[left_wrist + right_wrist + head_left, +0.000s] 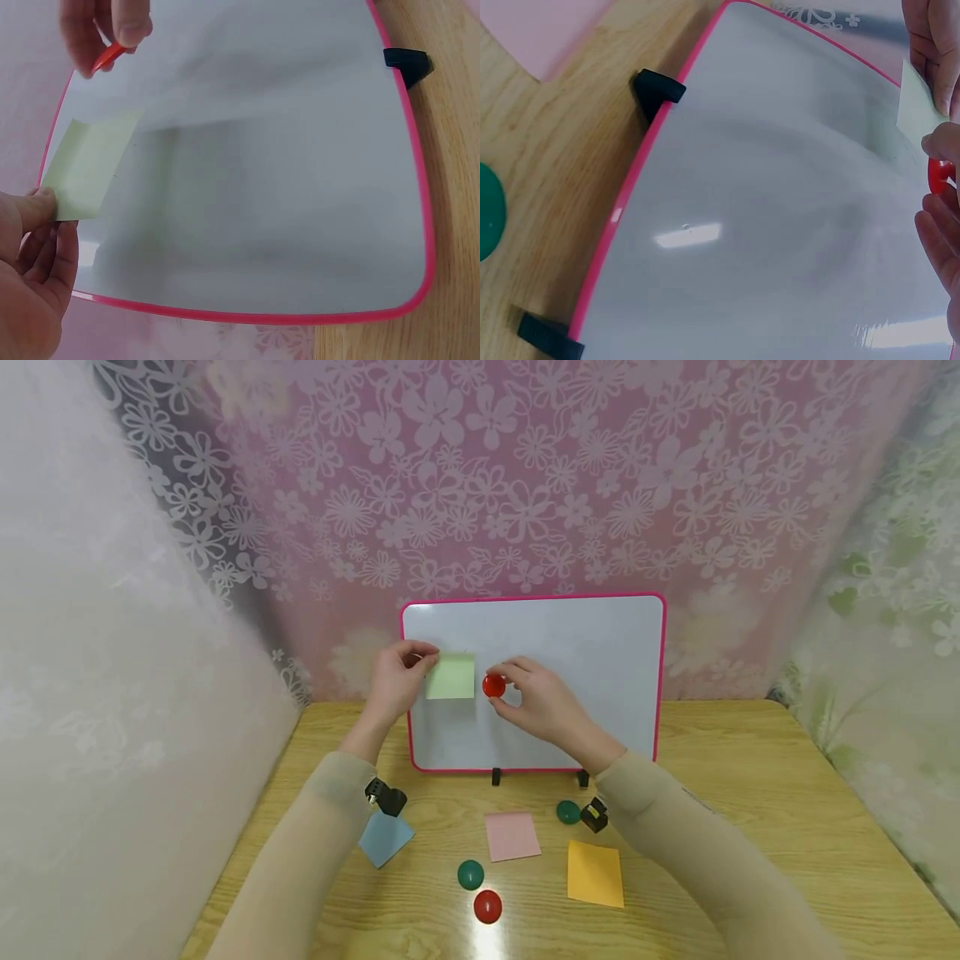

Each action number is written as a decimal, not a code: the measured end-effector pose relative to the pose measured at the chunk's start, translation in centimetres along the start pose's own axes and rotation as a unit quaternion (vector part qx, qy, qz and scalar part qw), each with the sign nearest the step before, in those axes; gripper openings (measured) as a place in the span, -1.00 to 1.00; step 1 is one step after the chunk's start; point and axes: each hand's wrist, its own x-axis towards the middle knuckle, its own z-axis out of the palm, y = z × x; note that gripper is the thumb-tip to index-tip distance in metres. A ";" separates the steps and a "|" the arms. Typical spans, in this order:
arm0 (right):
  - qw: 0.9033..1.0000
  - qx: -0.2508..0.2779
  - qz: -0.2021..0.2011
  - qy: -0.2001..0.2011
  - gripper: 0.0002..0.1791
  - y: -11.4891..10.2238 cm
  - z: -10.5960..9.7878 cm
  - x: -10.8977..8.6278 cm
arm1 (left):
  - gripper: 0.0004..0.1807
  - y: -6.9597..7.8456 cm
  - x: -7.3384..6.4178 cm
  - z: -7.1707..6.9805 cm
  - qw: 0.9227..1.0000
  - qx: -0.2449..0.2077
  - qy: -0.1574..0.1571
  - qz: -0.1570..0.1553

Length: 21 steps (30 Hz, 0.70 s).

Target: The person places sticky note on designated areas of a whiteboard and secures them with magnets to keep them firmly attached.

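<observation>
My left hand (397, 678) pinches a pale green sticky note (452, 677) by its upper left corner, in front of the left part of a pink-framed whiteboard (585, 652). Just right of the note, my right hand (546, 697) holds a round red magnet (493, 685) between thumb and fingers. In the left wrist view the note (90, 165) stands out from the board surface, with the red magnet (109, 56) beyond it. The right wrist view catches the red magnet (935, 175) at its right edge, close to the note (917, 109).
The whiteboard stands on black feet (496, 777) on a wooden table (720, 743). Lying in front are blue (386, 839), pink (513, 837) and orange (595, 874) sticky notes, two green magnets (470, 875) and another red magnet (487, 907). A floral curtain (480, 485) hangs behind.
</observation>
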 end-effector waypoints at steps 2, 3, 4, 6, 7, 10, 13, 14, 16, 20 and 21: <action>1.000 0.003 -0.002 0.010 -0.54 -0.1 0.0 0.6 | -0.86 0.1 0.3 0.1 1.000 -0.001 0.013 0.004; 1.000 0.005 -0.002 0.015 -0.54 -0.2 0.1 0.9 | -0.86 0.2 0.5 0.2 1.000 -0.001 0.019 0.006; 1.000 0.006 -0.003 0.020 -0.54 -0.2 0.1 1.2 | -0.87 0.3 0.6 0.3 1.000 -0.003 0.026 0.009; 1.000 0.003 -0.004 0.026 -0.54 -0.4 0.1 1.8 | -0.86 0.6 0.9 0.5 0.999 0.001 0.035 0.012; 1.000 -0.002 -0.003 0.028 -0.54 -0.4 0.1 2.1 | -0.86 0.7 1.1 0.6 0.999 0.004 0.038 0.013; 0.999 -0.011 -0.001 0.031 -0.55 -0.7 0.0 3.1 | -0.84 1.2 1.4 0.9 0.999 0.009 0.039 0.010; 0.999 -0.019 0.006 0.037 -0.56 -0.9 -0.2 3.8 | -0.82 1.7 1.7 1.2 0.999 0.010 0.034 0.011; 0.999 -0.019 0.009 0.039 -0.56 -0.9 -0.2 4.0 | -0.82 1.9 1.8 1.4 0.999 0.010 0.032 0.014; 0.999 -0.021 0.016 0.043 -0.55 -1.0 -0.3 4.3 | -0.82 2.1 2.0 1.6 0.999 0.007 0.032 0.022; 0.998 -0.021 0.031 0.048 -0.55 -0.8 -0.4 5.0 | -0.84 2.4 2.6 2.0 0.998 0.005 0.046 0.041; 0.998 -0.022 0.034 0.048 -0.55 -0.8 -0.5 5.2 | -0.84 2.5 2.7 2.1 0.998 0.006 0.050 0.041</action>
